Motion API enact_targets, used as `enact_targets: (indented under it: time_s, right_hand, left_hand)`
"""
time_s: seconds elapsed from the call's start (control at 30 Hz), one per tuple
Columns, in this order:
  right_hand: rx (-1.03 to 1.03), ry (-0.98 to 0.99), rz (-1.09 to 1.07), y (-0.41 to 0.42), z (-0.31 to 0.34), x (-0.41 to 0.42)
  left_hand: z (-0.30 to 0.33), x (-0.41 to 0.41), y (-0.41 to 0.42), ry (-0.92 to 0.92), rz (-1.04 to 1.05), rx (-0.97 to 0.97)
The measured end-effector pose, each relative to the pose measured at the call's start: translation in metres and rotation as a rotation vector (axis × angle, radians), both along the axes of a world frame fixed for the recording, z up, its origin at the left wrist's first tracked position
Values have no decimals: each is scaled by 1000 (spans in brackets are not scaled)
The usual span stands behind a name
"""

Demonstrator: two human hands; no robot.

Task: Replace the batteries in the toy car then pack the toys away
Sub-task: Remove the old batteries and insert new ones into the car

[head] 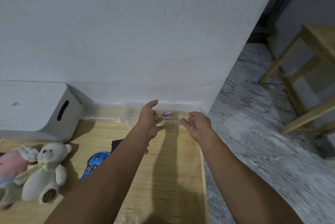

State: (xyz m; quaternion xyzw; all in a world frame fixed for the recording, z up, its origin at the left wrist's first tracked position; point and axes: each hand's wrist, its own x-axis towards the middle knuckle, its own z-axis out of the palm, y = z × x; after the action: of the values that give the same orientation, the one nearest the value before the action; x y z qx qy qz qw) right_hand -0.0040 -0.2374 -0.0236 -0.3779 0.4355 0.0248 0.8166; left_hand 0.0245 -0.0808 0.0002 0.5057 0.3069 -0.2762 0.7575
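Both my arms reach far across the wooden table [174,165] toward the wall. My left hand [150,121] and my right hand [198,125] are open, fingers spread, on either side of a clear plastic box [172,113] at the table's back edge. Small purple items [165,114] show through the box. Neither hand clearly touches it. A blue toy car [94,163] lies on the table left of my left forearm, partly hidden by it. A white teddy bear [47,171] and a pink plush toy [10,167] lie at the left.
A grey storage bin [36,111] with a slot handle stands at the back left. A clear lid [105,116] lies beside the box. A dark flat object [117,144] peeks out behind my left arm. A wooden stool [308,78] stands on the floor to the right.
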Motion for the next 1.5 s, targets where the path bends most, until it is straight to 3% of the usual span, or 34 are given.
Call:
enact_targets:
  time_s: [0.23, 0.43, 0.53, 0.67, 0.9, 1.03, 1.5]
  right_hand:
    - [-207, 74, 25, -6, -16, -1]
    - [-476, 135, 10, -8, -18, -5]
    - [-617, 173, 65, -10, -24, -6]
    - [-811, 212, 203, -12, -34, -5]
    - [-1091, 254, 420, -16, -31, -12]
    - [-1258, 179, 486, -14, -35, -12]
    - [-1345, 93, 511, -14, -49, -13]
  left_hand:
    - [-7, -5, -3, -168, -139, 370]
    - [-19, -21, -5, -555, -480, 998]
    - [-29, -25, -3, -690, -720, 1164]
    - [-40, -26, -1, -683, -974, 1208]
    - [-51, -27, 4, -631, -1065, 1185]
    - [-53, -27, 6, -606, -1081, 1178]
    - [-59, -27, 7, -576, -1140, 1168]
